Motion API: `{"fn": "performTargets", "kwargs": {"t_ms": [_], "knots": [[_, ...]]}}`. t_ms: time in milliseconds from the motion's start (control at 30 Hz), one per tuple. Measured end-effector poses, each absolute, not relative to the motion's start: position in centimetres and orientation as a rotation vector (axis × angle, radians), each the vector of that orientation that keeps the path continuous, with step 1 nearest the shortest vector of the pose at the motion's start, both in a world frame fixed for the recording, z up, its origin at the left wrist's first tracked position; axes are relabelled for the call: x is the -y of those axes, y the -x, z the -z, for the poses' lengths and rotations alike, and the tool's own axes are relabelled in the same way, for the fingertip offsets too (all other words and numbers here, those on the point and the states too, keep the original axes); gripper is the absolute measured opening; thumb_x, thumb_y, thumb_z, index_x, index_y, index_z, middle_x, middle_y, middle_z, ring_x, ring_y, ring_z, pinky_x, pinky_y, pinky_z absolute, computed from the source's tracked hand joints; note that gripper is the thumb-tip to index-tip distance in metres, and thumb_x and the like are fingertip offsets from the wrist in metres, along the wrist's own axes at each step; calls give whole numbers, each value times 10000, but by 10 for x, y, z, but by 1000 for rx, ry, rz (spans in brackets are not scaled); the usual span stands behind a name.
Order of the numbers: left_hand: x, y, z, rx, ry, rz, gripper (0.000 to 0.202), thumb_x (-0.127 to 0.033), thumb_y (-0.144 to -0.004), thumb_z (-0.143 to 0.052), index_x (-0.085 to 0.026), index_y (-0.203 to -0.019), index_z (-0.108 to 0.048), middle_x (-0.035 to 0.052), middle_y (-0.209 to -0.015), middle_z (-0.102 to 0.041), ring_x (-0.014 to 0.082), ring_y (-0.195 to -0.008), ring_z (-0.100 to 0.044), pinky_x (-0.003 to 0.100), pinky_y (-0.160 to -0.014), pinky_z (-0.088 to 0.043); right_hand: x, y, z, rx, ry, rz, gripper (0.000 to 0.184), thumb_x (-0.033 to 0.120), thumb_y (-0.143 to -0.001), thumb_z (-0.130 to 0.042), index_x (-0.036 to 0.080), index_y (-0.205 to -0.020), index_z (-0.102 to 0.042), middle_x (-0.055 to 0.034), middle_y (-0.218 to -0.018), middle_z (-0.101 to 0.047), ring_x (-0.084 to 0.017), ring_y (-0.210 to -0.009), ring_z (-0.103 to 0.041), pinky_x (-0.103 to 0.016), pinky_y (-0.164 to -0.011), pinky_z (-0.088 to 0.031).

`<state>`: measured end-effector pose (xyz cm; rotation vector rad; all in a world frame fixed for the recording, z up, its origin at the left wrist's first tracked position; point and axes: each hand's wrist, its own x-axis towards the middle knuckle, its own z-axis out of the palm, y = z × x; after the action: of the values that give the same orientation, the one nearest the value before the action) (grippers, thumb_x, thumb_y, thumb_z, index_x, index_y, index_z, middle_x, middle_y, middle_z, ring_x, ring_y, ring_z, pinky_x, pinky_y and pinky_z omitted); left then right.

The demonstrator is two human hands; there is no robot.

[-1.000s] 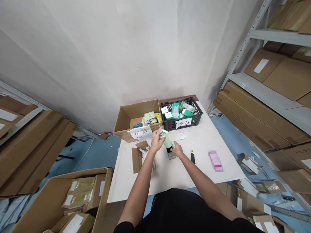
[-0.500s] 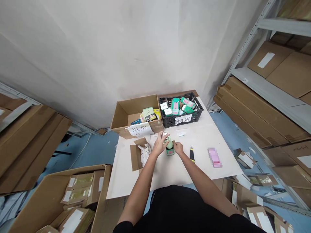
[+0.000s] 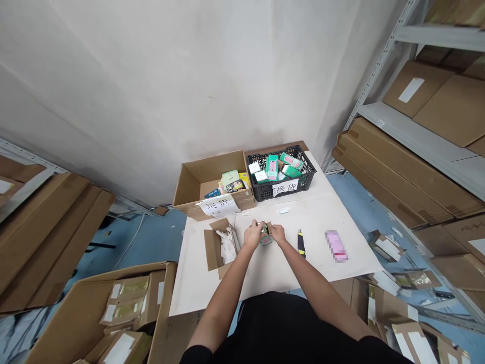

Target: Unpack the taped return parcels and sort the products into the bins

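A small green box [image 3: 266, 240] stands on the white table in front of me, its top flaps raised. My left hand [image 3: 254, 234] is closed on the box's left upper edge. On the opposite side my right hand [image 3: 278, 233] pinches a brown-looking flap. The pale green container is no longer visible; my fingers and the flaps cover most of the box's opening. Just left of my left hand sits an open cardboard box [image 3: 209, 247] with white packing paper [image 3: 228, 246] in it. To the right of my right hand lies a yellow and black box cutter [image 3: 300, 243].
At the table's back are a cardboard box [image 3: 189, 189] of mixed small packages and a black plastic crate [image 3: 308, 174] of green and white boxes. A blurred pink item [image 3: 336, 246] lies right. Shelves [image 3: 405, 121] and a large carton [image 3: 68, 308] flank the table.
The pale green container that my left hand held at the green box's top has gone from sight. My left hand has lowered to the box's edge; my right hand stays at the flap.
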<state>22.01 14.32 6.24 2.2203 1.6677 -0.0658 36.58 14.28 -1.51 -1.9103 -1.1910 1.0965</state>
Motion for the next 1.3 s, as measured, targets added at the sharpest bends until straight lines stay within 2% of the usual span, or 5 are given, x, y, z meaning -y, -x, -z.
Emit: {"fn": "performTargets", "kwargs": {"t_ms": [367,533,767,1033,1300], "knots": [[-137,-213,-24,-1782,-2022,-261,501,-462,-948,-637,-243,-1397,-602,166,-1439,-552,329,-1287,-567,447,-1040,-473,-139,-368,15,1162,1832,-1093,368,448,-842,-544,226,-550,-569,-10,-590,-643,-189,-678,-643,-239,-615,-450],[-129,-186,15,-1649,-1405,-543,819,-348,-692,-886,-177,-1389,-492,156,-1257,-683,274,-1084,-706,397,-933,-554,-131,-361,25,1140,1519,-1212,310,510,-702,-738,231,-824,-684,-44,-977,-750,-238,-963,-710,-355,-862,-565],[-128,-193,39,-1574,-1227,-697,587,-278,-672,-870,-233,-1154,-539,98,-1141,-729,245,-928,-760,392,-838,-589,-122,-365,50,873,1363,-1373,568,310,-514,-845,250,-1032,-619,-67,-1170,-715,-281,-1071,-709,-434,-934,-554],[-155,-220,29,-1565,-1398,-720,384,-223,-854,-668,-229,-1216,-540,75,-1130,-740,207,-975,-741,369,-910,-575,-139,-367,40,907,1402,-1284,435,449,-649,-755,247,-982,-560,-14,-882,-727,-269,-871,-719,-419,-826,-580],[-224,-226,-65,-1281,-1565,-1132,454,-419,-928,-666,-228,-1326,-557,118,-1236,-712,234,-1060,-708,386,-896,-582,-209,-394,-53,988,1221,-1050,470,509,-706,-791,237,-1064,-652,-54,-1015,-740,-253,-934,-693,-411,-908,-563]]}}
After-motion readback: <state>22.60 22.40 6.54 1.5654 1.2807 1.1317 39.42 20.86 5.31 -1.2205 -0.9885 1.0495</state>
